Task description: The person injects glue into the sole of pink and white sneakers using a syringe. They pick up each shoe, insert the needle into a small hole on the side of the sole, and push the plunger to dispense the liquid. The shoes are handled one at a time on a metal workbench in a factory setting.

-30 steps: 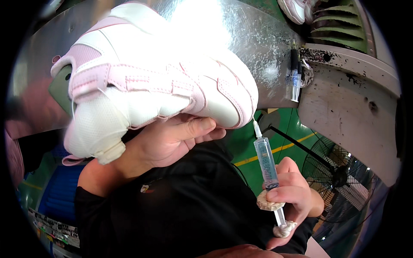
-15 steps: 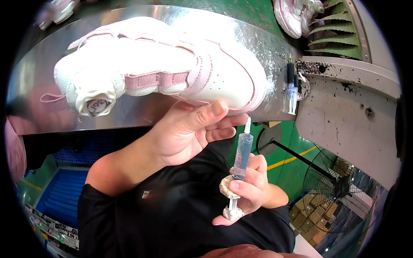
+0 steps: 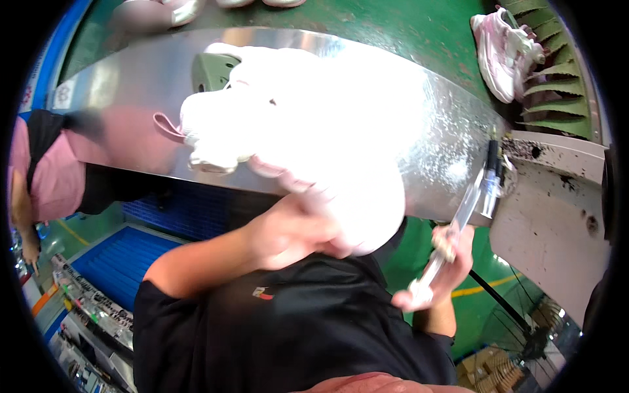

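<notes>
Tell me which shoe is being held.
The large, brightly glaring white shoe, its toe in the left hand; the other shoes, near the picture's top, have no hand on them.

At upper right, overlapping green flaps (image 3: 558, 90) above a pale, flat panel (image 3: 544, 209) spotted with black stains. At lower right, a round, black, wire-caged fan (image 3: 538, 342) near brown cardboard boxes (image 3: 488, 365); a yellow line (image 3: 470, 291) crossing the green floor (image 3: 418, 252). At far left, a pink-shirted co-worker (image 3: 60, 175); nearby, a blue ribbed surface (image 3: 121, 262).

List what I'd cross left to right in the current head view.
Co-worker in pink → white shoe in left hand → clear syringe in right hand → black-topped tubes → green flaps.
</notes>
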The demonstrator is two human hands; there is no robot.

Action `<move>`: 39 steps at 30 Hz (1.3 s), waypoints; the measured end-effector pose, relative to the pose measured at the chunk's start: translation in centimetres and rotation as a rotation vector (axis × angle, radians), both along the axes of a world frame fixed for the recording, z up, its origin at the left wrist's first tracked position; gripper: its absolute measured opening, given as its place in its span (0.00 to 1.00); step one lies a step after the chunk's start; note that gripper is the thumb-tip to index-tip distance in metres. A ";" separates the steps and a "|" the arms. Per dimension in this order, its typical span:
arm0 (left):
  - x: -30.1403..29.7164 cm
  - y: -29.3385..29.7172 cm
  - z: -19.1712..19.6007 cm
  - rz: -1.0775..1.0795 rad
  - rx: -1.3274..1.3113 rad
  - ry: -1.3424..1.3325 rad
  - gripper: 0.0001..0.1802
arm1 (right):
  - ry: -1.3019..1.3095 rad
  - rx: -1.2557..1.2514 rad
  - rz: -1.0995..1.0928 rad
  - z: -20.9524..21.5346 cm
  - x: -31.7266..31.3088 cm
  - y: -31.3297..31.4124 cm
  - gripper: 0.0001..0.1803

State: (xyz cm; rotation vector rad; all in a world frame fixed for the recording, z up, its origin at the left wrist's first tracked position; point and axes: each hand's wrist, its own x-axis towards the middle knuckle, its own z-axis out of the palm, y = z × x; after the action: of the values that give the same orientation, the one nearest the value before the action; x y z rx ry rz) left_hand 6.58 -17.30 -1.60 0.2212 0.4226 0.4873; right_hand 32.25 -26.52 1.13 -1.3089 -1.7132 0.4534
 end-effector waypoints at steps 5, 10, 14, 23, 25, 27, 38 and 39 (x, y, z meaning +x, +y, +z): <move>-6.8 0.5 3.2 0.165 0.073 0.372 0.48 | -0.180 0.011 -0.097 -3.6 2.7 5.4 0.52; -1.3 7.3 2.7 0.067 0.354 0.447 0.43 | -0.177 0.026 -0.121 -3.6 3.3 6.1 0.53; 13.1 18.5 0.1 0.069 0.429 0.214 0.25 | -0.123 0.002 -0.126 -3.3 3.1 6.4 0.53; 6.2 22.1 -0.6 0.587 1.050 0.804 0.24 | -0.130 0.046 -0.113 -3.4 4.0 6.3 0.49; 2.4 25.2 -1.3 0.788 1.302 1.099 0.33 | -0.121 0.054 -0.109 -3.4 4.1 6.2 0.48; 1.9 27.7 -1.8 0.567 1.467 1.068 0.45 | -0.107 0.054 -0.080 -3.3 4.2 6.3 0.48; 2.0 29.4 2.3 0.619 1.042 0.962 0.24 | -0.141 0.070 -0.133 -3.4 4.0 5.7 0.50; -1.5 29.4 1.6 0.504 1.003 0.969 0.21 | -0.125 0.064 -0.127 -3.2 4.1 5.5 0.51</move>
State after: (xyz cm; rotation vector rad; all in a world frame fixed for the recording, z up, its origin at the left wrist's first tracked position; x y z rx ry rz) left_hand 5.08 12.09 0.01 1.3748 1.1716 1.0632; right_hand 36.35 -20.99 -2.04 -1.4148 -1.7194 0.2456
